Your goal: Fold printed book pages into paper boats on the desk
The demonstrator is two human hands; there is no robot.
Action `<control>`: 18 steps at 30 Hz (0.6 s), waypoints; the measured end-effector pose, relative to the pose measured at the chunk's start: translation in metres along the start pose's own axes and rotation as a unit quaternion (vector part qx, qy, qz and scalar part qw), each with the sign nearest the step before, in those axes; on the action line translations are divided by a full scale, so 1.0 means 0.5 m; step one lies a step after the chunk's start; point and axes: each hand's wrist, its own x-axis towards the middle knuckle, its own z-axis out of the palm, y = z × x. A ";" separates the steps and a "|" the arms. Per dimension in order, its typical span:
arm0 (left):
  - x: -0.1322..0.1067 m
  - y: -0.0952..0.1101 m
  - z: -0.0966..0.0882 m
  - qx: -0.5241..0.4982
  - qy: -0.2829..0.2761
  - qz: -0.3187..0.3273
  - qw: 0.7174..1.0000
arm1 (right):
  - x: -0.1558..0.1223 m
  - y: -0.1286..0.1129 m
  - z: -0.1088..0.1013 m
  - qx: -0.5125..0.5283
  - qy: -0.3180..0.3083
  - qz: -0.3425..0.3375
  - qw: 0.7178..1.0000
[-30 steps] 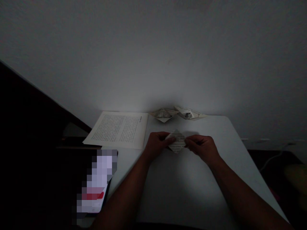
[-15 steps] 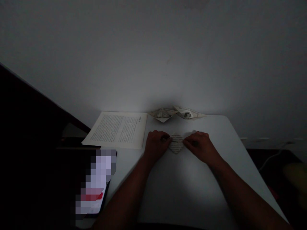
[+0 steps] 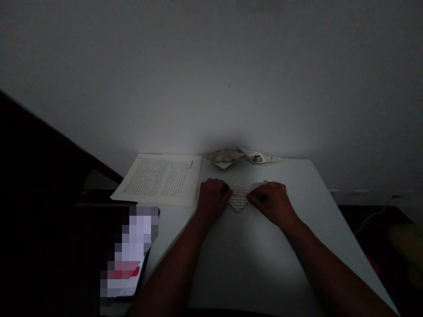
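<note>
Between my hands is a small folded piece of printed paper (image 3: pixel 238 200), diamond-shaped, with one point toward me. My left hand (image 3: pixel 214 196) pinches its left corner between thumb and fingers. On the opposite side, my right hand (image 3: pixel 271 199) pinches the right corner. The paper is low over the white table (image 3: pixel 231 268) or resting on it; I cannot tell which. Beyond my hands sit two folded paper boats, a left one (image 3: pixel 224 157) and a right one (image 3: pixel 259 156), their near ends touching or overlapping.
A stack of printed pages (image 3: pixel 160 178) lies at the table's back left. Closer to me on the left is a lit phone (image 3: pixel 132 259), its screen blurred out. The grey wall (image 3: pixel 211 79) stands right behind the table. A pale cable (image 3: pixel 373 218) runs beyond the right edge.
The folded paper's outline now looks more sharply pointed at the near end. My right hand has shifted slightly left with the paper; both hands keep their pinch. The view has moved a little.
</note>
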 end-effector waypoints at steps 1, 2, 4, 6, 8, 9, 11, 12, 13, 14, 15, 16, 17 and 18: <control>0.000 -0.001 0.000 0.000 0.000 -0.001 1.000 | 0.000 -0.001 0.001 0.001 0.001 0.000 1.000; 0.000 -0.002 -0.001 0.000 -0.001 0.001 1.000 | -0.001 -0.003 0.001 0.001 0.002 0.000 1.000; -0.001 -0.002 -0.001 0.003 -0.010 0.008 1.000 | -0.002 -0.006 0.001 0.004 0.005 0.003 1.000; -0.001 -0.001 -0.001 0.010 -0.015 0.015 1.000 | -0.003 -0.009 0.001 0.007 0.003 0.001 1.000; -0.002 0.000 -0.001 0.018 -0.016 0.013 1.000 | -0.003 -0.010 0.000 0.005 -0.002 -0.005 1.000; -0.002 0.000 -0.001 0.021 -0.015 0.009 1.000 | -0.003 -0.010 0.000 0.004 -0.005 -0.007 1.000; -0.001 0.000 0.000 0.023 -0.017 0.004 1.000 | -0.002 -0.009 0.000 0.003 -0.014 -0.008 1.000; -0.001 0.000 0.000 0.023 -0.016 0.002 1.000 | -0.002 -0.009 0.000 0.003 -0.017 -0.007 1.000; -0.001 0.000 0.000 0.022 -0.016 0.001 1.000 | -0.001 -0.009 0.000 0.003 -0.018 -0.007 1.000; -0.001 0.000 0.000 0.022 -0.014 0.000 1.000 | -0.001 -0.008 0.000 0.003 -0.018 -0.007 1.000; -0.001 0.001 0.001 0.022 -0.012 -0.001 1.000 | -0.001 -0.008 0.000 0.002 -0.017 -0.007 1.000; -0.002 0.001 0.001 0.024 -0.010 -0.002 1.000 | -0.001 -0.008 0.000 0.002 -0.018 -0.007 1.000; -0.002 0.002 0.001 0.026 -0.009 -0.002 1.000 | -0.001 -0.008 0.000 0.003 -0.018 -0.007 1.000; -0.002 0.004 0.002 0.029 -0.008 -0.002 1.000 | -0.001 -0.009 -0.001 0.003 -0.020 -0.006 1.000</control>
